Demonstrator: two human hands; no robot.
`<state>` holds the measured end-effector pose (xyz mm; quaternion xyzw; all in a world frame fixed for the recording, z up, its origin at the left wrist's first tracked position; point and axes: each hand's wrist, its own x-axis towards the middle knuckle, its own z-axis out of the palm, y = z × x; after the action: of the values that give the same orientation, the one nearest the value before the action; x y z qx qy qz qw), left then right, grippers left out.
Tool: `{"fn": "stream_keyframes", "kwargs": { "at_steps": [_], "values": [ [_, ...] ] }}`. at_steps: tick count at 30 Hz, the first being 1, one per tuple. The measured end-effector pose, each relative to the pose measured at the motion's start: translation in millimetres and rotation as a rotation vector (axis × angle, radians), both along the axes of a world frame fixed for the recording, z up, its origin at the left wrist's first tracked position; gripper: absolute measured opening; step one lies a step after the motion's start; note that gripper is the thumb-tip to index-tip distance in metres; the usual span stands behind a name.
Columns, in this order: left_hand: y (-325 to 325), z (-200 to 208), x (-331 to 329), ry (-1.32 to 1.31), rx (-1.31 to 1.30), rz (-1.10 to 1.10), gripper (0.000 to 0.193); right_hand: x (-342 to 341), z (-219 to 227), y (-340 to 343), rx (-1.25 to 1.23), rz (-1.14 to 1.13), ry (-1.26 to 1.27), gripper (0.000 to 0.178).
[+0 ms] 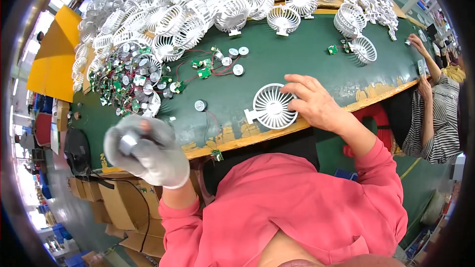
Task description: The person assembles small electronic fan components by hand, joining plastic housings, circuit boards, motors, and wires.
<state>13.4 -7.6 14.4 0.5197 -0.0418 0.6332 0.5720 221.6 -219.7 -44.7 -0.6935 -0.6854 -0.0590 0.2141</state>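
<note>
My left hand, in a pale grey glove with a bare fingertip showing, is raised at the left of the table's near edge. Its fingers close round a shiny silver piece, which looks like a small motor; blur hides its detail. My bare right hand grips the right rim of a round white fan cage lying near the table edge, its short stem pointing left. Between my hands lies a small round motor, its thin wires running to a green circuit board at the table's edge.
Many white fan cages are heaped at the back. A tangle of motors and circuit boards sits at left, more wired motors beside it. Two cages stand at right. A co-worker in stripes works there. Cardboard boxes stand below.
</note>
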Motion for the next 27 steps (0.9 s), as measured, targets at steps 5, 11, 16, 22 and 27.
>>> {"fn": "stream_keyframes", "kwargs": {
  "at_steps": [5, 11, 16, 22, 27],
  "values": [
    [-33, -9, 6, 0.589, 0.215, -0.015, 0.026, -1, 15, -3, 0.06, -0.054, 0.021, 0.026],
    [-56, -33, 35, 0.787, 0.959, 0.103, 0.026, -45, 28, 13, 0.15, 0.039, 0.492, 0.043],
    [-53, -41, 38, 0.954, 0.97, 0.137, 0.042, -35, 14, 16, 0.168, -0.057, 0.288, 0.031],
    [-45, -53, 40, 1.237, 0.942, 0.029, 0.042, -17, 5, 24, 0.033, -0.095, -0.075, 0.023],
    [-36, -62, 40, 1.188, 0.969, 0.039, 0.031, -10, 6, 31, -0.063, -0.032, -0.127, 0.019]
  ]
}}
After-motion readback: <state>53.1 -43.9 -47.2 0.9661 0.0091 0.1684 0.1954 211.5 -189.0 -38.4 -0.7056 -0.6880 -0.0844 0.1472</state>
